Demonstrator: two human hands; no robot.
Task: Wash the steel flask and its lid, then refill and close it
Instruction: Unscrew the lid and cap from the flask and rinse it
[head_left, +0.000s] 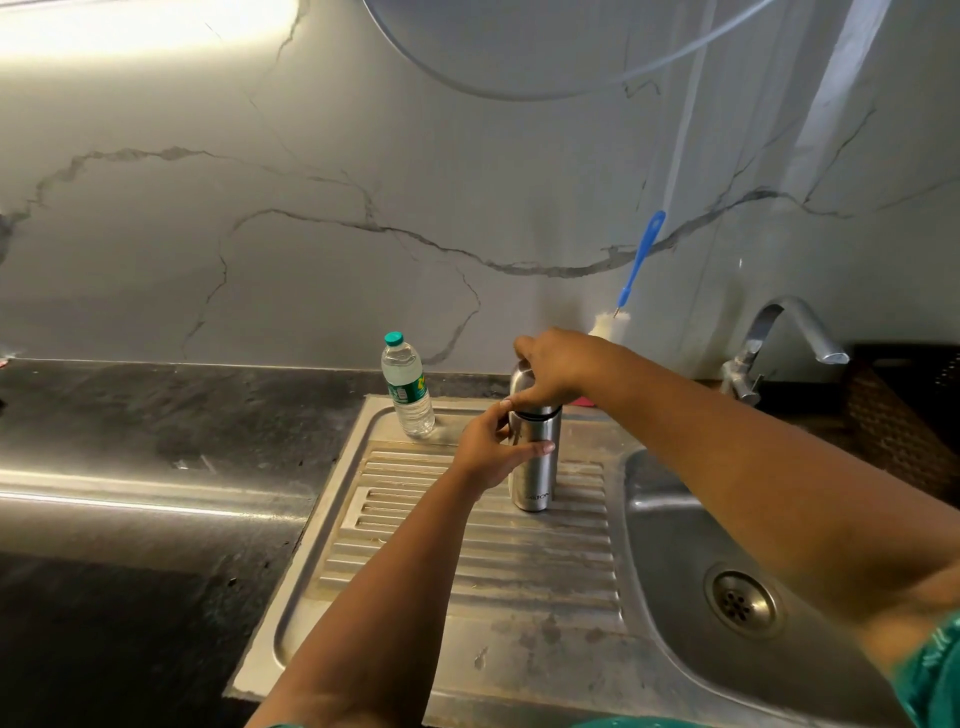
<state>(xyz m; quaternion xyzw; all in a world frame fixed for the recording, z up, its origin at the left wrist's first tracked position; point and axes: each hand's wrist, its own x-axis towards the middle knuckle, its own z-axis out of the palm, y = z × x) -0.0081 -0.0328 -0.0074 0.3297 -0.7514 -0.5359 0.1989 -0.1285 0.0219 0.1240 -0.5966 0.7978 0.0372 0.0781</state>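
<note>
A steel flask (537, 470) stands upright on the ribbed steel drainboard (467, 561) beside the sink. My left hand (493, 449) grips its body from the left, thumb and fingers curled round it. From above, my right hand (558, 369) grips the steel lid (521, 382) at the flask's top; most of the lid is hidden under the fingers. Whether the lid is screwed on or loose cannot be told.
A clear plastic water bottle (408, 392) with a green cap stands at the drainboard's back left. A blue-handled bottle brush (638, 265) leans on the marble wall behind. The sink basin (675, 525) with its drain lies right, the tap (795, 338) behind it. Dark counter (156, 441) spreads left.
</note>
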